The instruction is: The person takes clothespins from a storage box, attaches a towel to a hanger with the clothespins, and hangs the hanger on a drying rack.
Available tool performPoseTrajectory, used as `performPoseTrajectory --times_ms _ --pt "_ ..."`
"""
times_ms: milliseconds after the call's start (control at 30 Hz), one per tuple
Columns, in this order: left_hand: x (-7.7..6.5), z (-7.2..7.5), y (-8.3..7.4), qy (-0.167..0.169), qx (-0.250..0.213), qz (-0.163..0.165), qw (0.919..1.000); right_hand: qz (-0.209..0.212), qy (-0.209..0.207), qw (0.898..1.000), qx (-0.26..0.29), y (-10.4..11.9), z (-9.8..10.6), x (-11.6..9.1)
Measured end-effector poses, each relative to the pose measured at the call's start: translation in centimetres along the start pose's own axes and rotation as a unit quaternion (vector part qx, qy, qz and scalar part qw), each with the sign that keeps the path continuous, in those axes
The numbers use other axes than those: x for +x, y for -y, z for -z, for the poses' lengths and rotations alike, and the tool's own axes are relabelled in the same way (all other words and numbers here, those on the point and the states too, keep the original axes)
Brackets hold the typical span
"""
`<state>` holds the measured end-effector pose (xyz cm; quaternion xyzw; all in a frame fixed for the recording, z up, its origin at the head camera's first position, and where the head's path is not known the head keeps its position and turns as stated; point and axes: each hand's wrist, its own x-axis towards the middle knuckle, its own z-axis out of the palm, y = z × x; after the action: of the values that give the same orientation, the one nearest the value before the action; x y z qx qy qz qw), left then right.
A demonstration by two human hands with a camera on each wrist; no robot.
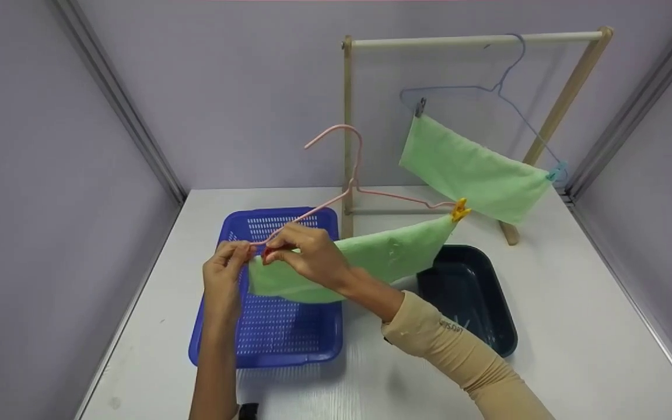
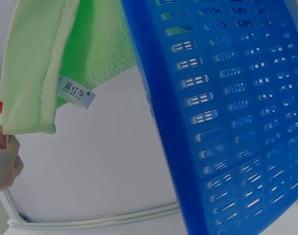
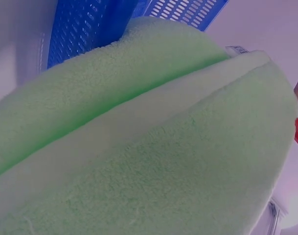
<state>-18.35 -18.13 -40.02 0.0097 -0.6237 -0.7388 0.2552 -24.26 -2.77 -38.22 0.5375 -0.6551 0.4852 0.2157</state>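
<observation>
A pink clothes hanger (image 1: 391, 195) is held up over the blue basket, a green towel (image 1: 394, 251) hanging folded along its lower side. My left hand (image 1: 223, 271) pinches the hanger's left end beside the towel's corner. Between the thumb and fingers of my right hand (image 1: 312, 256) is a red clothespin (image 1: 266, 254), at that same corner; whether its jaws bite the cloth is hidden. A yellow clothespin (image 1: 459, 210) clips the towel's other corner to the hanger. In the left wrist view, the towel (image 2: 29, 73) shows a white label (image 2: 75, 92).
The blue perforated basket (image 1: 196, 335) stands below my hands. Right of it is a dark tray (image 1: 508, 326), partly covered by my sleeve. Behind, a wooden rack (image 1: 347, 105) carries a blue hanger (image 1: 447, 88) with another green towel (image 1: 476, 169), clipped at both corners.
</observation>
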Motion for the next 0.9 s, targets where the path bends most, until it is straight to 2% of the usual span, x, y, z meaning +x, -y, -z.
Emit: performPoseTrajectory --times_ms 533,900 --pt "0.1 -0.4 0.0 0.004 -0.017 0.009 0.9998 0.031 -0.006 0.999 -0.037 -0.4 -0.5 -0.1" --pt "-0.1 -0.3 0.4 0.002 -0.007 0.017 0.9998 0.043 -0.002 0.996 -0.075 -0.6 -1.1 -0.5"
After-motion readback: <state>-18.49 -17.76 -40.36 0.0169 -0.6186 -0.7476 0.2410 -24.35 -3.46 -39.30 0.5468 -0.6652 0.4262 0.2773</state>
